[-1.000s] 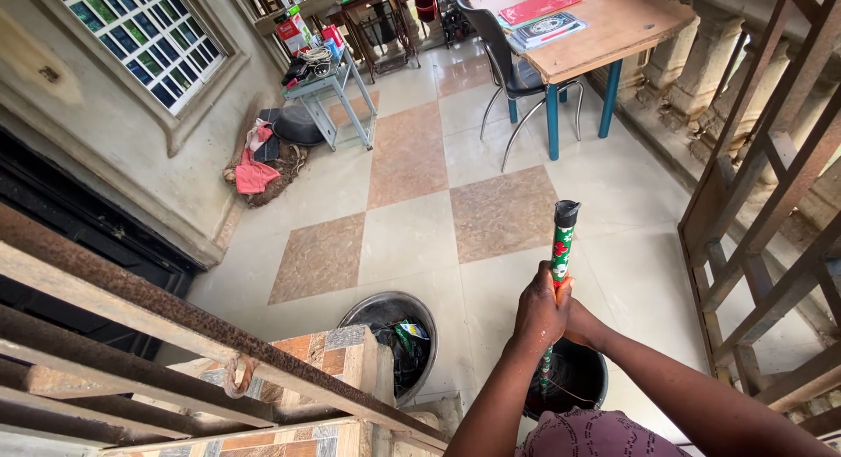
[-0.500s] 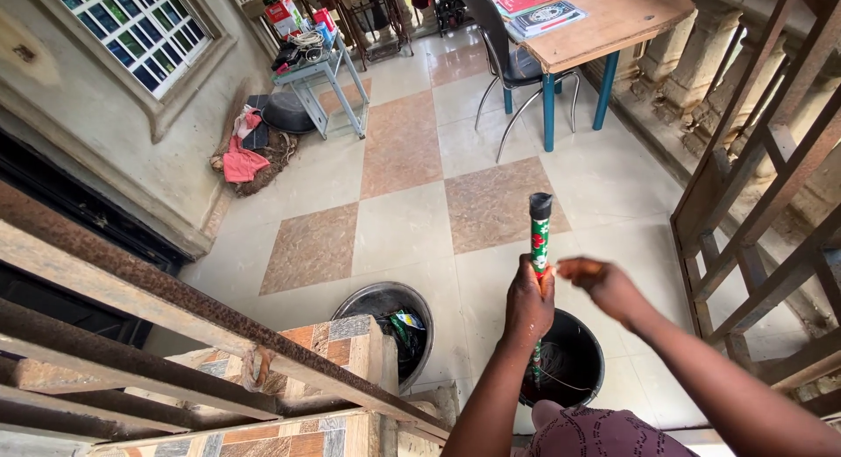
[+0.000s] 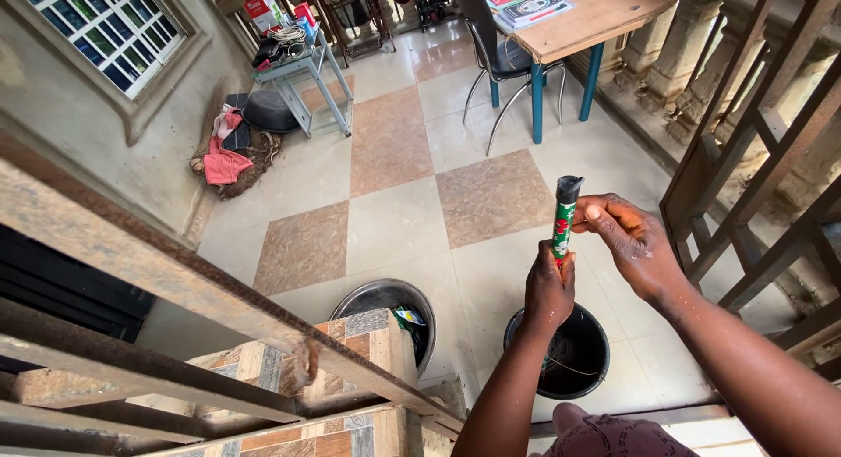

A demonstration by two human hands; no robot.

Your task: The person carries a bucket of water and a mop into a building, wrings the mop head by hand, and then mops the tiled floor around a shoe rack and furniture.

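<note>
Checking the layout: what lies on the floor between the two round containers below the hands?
In the head view, only bare tiled floor lies between the metal basin and the black bucket; nothing stands in that gap.

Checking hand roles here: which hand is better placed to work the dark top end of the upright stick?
Right. The right hand has its fingertips beside the stick near the top; the left hand grips it lower down.
</note>
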